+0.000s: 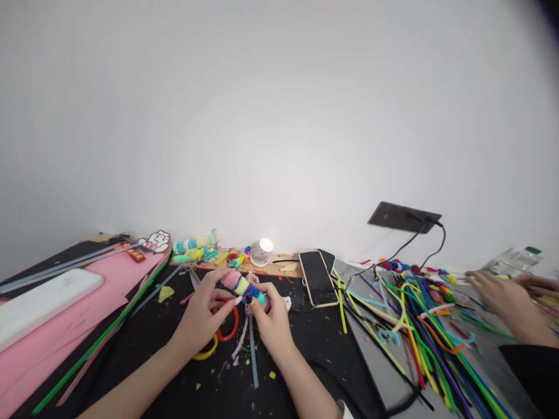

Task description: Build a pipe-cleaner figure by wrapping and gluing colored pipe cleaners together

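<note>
Surface [323, 331] is black and crowded. Pink sheet [65, 337] lies at the left and a pile of pipe cleaners [428, 331] at the right, where another person's hand [502, 299] reaches. A phone [317, 276] lies between them. In the middle, just above the surface, the left hand [198, 320] and right hand [273, 323] hold a coil [242, 285] of many colours; the fingers of both pinch it. I think the coil can loosen or slide apart if one pinch weakens.

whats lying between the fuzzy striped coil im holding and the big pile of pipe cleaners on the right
Head view: a dark phone lies screen up on the black mat between the striped coil and the pipe cleaner pile.
</note>
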### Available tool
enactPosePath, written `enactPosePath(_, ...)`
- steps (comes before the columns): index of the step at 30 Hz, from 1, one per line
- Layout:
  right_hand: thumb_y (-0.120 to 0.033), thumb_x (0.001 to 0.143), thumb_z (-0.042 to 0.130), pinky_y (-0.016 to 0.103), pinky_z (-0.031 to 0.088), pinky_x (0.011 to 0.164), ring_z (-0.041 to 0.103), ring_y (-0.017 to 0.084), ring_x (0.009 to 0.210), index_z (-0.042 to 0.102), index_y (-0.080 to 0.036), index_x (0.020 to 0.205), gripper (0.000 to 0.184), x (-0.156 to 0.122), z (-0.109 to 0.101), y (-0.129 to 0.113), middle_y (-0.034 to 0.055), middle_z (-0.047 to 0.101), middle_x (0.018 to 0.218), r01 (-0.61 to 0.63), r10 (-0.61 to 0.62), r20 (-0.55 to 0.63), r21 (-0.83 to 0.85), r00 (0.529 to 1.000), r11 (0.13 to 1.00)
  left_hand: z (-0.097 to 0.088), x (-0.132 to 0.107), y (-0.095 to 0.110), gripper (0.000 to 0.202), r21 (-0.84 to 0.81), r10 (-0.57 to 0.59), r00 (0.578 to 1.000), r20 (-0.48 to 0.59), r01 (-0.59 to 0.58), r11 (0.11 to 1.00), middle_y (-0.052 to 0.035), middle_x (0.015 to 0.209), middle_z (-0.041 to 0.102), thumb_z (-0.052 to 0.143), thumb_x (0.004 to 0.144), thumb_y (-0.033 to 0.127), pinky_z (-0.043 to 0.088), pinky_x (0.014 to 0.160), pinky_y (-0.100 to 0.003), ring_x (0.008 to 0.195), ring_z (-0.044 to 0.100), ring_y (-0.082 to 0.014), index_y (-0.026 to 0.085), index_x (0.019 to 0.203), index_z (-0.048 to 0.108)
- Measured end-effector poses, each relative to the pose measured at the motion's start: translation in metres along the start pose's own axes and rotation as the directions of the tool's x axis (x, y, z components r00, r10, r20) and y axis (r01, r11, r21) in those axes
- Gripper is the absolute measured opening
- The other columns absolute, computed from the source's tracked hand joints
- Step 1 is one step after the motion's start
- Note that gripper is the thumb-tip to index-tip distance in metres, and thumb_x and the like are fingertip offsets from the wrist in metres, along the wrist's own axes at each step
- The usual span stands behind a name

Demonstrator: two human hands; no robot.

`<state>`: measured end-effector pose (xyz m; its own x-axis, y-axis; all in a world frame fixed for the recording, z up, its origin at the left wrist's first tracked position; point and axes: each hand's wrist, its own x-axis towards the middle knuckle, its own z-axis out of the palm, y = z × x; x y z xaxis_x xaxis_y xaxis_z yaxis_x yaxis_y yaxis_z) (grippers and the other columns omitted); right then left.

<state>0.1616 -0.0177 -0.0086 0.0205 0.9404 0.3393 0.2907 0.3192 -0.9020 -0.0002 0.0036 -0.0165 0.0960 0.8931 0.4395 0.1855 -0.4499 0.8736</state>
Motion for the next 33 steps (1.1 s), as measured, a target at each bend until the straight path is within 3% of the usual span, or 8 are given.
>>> enactPosePath(3, -0.021, 0.080, 0.055, 0.024, 0.045, 0.058, 0.058, 0.015, 0.063, 0.058, -0.018, 0.095, 0.015, 0.0000, 0.0001, 0.0000, 0.0001, 0.063, 0.074, 0.014, -0.014, -0.005, 0.004, 1.000, 1.000, 0.0005, 0.0000, -0.0004, 0.045, 0.002, -0.017, 1.000, 0.004, 0.017, 1.000, -0.0116, 0.137, 0.044, 0.060, 0.080, 0.033, 0.059, 0.054, -0.031, 0.073, 0.066, -0.0178, 0.027, 0.122, 0.045)
enactPosePath(5, -0.020, 0.080, 0.055, 0.024, 0.045, 0.059, 0.058, 0.015, 0.064, 0.058, -0.018, 0.095, 0.016, -0.0002, 0.0001, 0.0009, 0.0004, 0.063, 0.075, 0.019, -0.019, -0.006, 0.006, 1.000, 1.000, 0.0007, 0.0000, -0.0005, 0.045, -0.007, -0.015, 1.000, 0.008, 0.016, 1.000, -0.0112, 0.137, 0.044, 0.060, 0.080, 0.033, 0.059, 0.053, -0.030, 0.074, 0.066, -0.0181, 0.027, 0.123, 0.044)
enactPosePath(25, -0.024, 0.081, 0.055, 0.023, 0.045, 0.055, 0.057, 0.015, 0.059, 0.058, -0.018, 0.093, 0.014, -0.0005, -0.0015, -0.0013, -0.0005, 0.063, 0.069, -0.009, 0.008, 0.017, 0.029, 1.000, 1.000, -0.0014, 0.0016, 0.0036, 0.045, -0.057, -0.037, 0.998, 0.057, 0.040, 0.998, -0.0112, 0.141, 0.039, 0.057, 0.082, 0.029, 0.060, 0.066, -0.034, 0.077, 0.065, -0.0165, 0.026, 0.124, 0.043)
enactPosePath(33, -0.026, 0.081, 0.057, 0.022, 0.043, 0.054, 0.056, 0.014, 0.059, 0.063, -0.018, 0.092, 0.014, -0.0009, -0.0011, 0.0026, 0.0010, 0.065, 0.075, 0.011, -0.011, -0.016, -0.001, 1.000, 1.000, -0.0016, 0.0012, 0.0052, 0.051, -0.065, -0.077, 0.996, 0.051, 0.080, 0.995, -0.0117, 0.132, 0.048, 0.058, 0.081, 0.029, 0.059, 0.071, -0.035, 0.077, 0.065, -0.0156, 0.024, 0.128, 0.039)
